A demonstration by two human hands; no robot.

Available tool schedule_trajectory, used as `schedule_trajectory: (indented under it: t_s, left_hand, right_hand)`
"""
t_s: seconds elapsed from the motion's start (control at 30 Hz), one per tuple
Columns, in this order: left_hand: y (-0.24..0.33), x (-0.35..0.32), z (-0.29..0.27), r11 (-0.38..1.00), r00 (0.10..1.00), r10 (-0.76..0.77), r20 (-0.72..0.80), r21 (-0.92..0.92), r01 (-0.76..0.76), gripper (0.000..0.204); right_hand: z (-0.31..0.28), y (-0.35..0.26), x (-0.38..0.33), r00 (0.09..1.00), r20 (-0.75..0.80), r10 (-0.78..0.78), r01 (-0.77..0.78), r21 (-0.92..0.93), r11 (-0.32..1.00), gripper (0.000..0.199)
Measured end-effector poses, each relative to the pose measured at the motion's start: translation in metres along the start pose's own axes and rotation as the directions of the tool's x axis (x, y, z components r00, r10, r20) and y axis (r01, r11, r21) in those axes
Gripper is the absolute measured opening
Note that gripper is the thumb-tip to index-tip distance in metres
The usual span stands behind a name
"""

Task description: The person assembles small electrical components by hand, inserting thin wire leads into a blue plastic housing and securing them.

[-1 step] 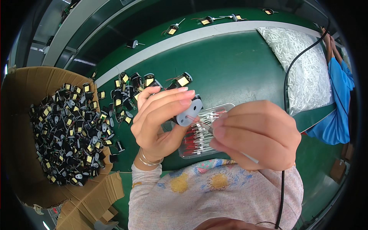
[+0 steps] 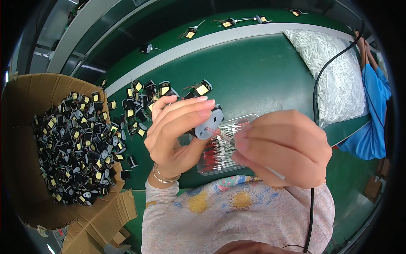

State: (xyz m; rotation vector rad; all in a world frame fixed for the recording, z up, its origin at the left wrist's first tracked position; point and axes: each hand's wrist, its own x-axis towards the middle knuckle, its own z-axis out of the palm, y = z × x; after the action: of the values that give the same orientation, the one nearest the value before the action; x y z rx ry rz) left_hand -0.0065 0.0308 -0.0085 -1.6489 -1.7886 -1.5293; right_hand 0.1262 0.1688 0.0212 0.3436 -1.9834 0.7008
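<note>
Almost unchanged: holding grey-faced part (image 2: 209, 127) in curled left hand (image 2: 174, 135), pinching thin wires (image 2: 220, 134) with right hand (image 2: 287, 148); apparently still at same step.

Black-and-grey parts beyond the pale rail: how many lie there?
5 show: a leftmost part, a second part further right, a third part and fourth part close together, and a rightmost part. Others may be hidden.
</note>
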Motion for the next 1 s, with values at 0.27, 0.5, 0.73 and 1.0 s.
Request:
schedule_trajectory:
  t_s: [0.27, 0.5, 0.73, 1.0]
  left_hand:
    - [0.001, -0.001, 0.001, 1.000, 1.000, 0.009, -0.006, -0.004, -0.009, 0.033]
    - [0.001, -0.001, -0.001, 1.000, 1.000, 0.009, -0.009, 0.000, -0.009, 0.034]
    - [0.000, -0.001, -0.002, 1.000, 1.000, 0.004, -0.013, -0.010, -0.004, 0.034]
    - [0.000, 0.000, 0.000, 0.999, 1.000, 0.025, 0.009, -0.026, -0.025, 0.034]
  right_hand:
    - [0.001, -0.004, -0.002, 1.000, -0.014, -0.028, 0.028, -0.055, 0.998, 0.028]
    - [0.011, -0.009, -0.003, 0.994, -0.105, -0.008, 0.000, -0.072, 0.997, 0.028]
    - [0.007, -0.005, -0.003, 0.997, -0.067, -0.027, 0.024, -0.041, 0.999, 0.028]
    - [0.003, 0.008, -0.002, 0.999, -0.008, 0.039, -0.038, 0.050, 0.998, 0.027]
